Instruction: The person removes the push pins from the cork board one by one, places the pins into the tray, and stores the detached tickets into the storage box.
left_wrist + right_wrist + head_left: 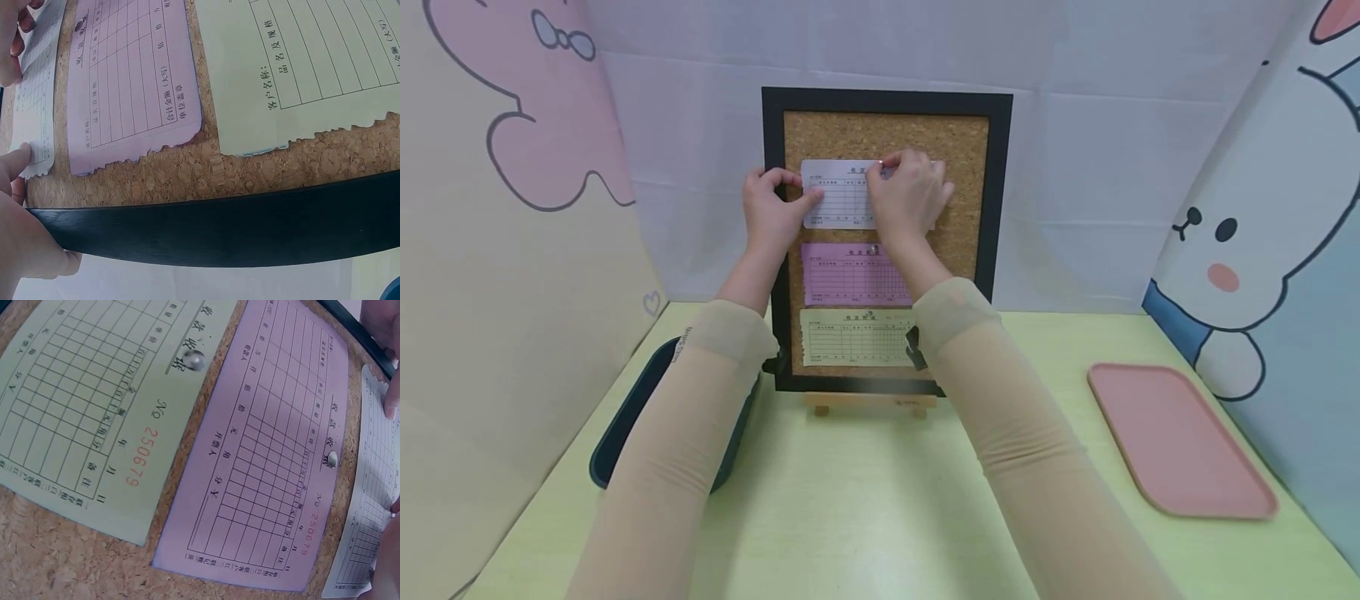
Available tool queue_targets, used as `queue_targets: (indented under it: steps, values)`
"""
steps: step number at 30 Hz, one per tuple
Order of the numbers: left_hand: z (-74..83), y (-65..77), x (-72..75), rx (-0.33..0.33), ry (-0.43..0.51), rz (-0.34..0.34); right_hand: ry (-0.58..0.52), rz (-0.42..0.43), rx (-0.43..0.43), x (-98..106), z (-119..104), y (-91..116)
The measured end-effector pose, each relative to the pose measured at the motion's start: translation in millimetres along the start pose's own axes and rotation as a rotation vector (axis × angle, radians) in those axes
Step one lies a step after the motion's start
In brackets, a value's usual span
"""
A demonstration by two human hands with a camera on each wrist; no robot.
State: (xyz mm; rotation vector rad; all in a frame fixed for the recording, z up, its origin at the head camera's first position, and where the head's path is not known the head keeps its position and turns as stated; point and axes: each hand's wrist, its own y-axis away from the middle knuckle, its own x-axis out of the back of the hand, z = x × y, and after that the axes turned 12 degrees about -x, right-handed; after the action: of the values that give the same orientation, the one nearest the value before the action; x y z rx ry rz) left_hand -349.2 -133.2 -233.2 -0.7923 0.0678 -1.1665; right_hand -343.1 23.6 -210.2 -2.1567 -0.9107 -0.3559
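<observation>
A black-framed corkboard (955, 133) stands upright with three printed receipt slips on it. The white receipt slip (842, 204) is uppermost, above a pink slip (842, 279) and a pale yellow slip (835, 342). At the white slip's left edge, my left hand (770, 212) pinches the paper, thumb on its front, beside the frame. My right hand (908, 193) pinches a small pushpin (881, 164) at the slip's top middle, covering much of its right half. Silvery round pushpins hold the pink slip (332, 459) and yellow slip (194, 360) near their printed headings.
A wooden stand (868, 402) supports the board on the pale green table (850, 500). A dark blue tray (640, 400) lies on the left, partly behind my left sleeve. On the right lies a pink tray (1180, 442). Cartoon-printed panels flank the table.
</observation>
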Motion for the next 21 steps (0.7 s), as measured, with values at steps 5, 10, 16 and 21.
queue_targets:
  steps: [5,10,16,21]
  values:
    - [0.6,0.3,-0.1,-0.006,0.0,0.005,0.023,0.0,0.021,0.0,-0.2,-1.0]
    - [0.3,-0.3,-0.2,-0.013,0.003,0.012,0.034,-0.002,0.04,-0.4,-0.1,-2.5]
    - [0.7,0.4,0.2,-0.009,0.01,0.016,0.057,-0.024,0.056,-0.6,-0.1,-4.4]
    - [0.8,0.6,-0.1,-0.01,0.008,0.014,0.08,-0.024,0.073,-1.1,0.5,-5.5]
